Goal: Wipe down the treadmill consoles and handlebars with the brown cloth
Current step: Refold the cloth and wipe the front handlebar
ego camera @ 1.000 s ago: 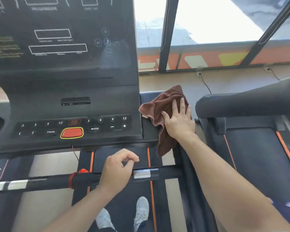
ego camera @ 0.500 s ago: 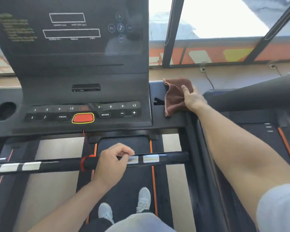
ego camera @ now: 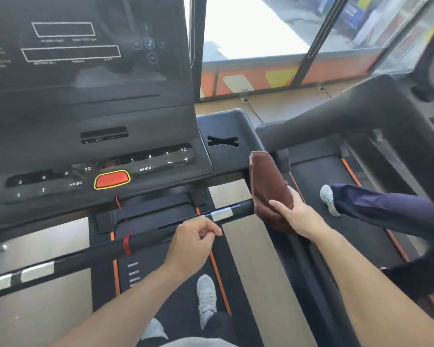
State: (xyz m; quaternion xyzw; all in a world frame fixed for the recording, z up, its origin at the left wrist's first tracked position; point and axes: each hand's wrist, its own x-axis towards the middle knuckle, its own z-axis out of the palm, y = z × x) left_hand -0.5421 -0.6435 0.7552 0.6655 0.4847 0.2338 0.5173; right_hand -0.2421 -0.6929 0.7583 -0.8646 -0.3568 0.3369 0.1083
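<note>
The brown cloth [ego camera: 267, 184] is wrapped over the right side handlebar of the treadmill, just below the console's right corner. My right hand [ego camera: 296, 214] grips the cloth around that bar. My left hand [ego camera: 193, 242] hovers just in front of the black front crossbar [ego camera: 145, 236], fingers loosely curled and holding nothing. The black console [ego camera: 90, 126] fills the upper left, with a dark screen, number buttons and a red stop button [ego camera: 112, 179].
A second treadmill [ego camera: 361, 136] stands close on the right, and another person's leg and shoe [ego camera: 356, 199] are on its belt. Windows and an orange wall strip run behind. My own shoes [ego camera: 206, 296] stand on the belt below.
My right hand has slid the cloth from the console's right tray down onto the side handlebar. My left hand has come off the front crossbar. The view has tilted rightward.
</note>
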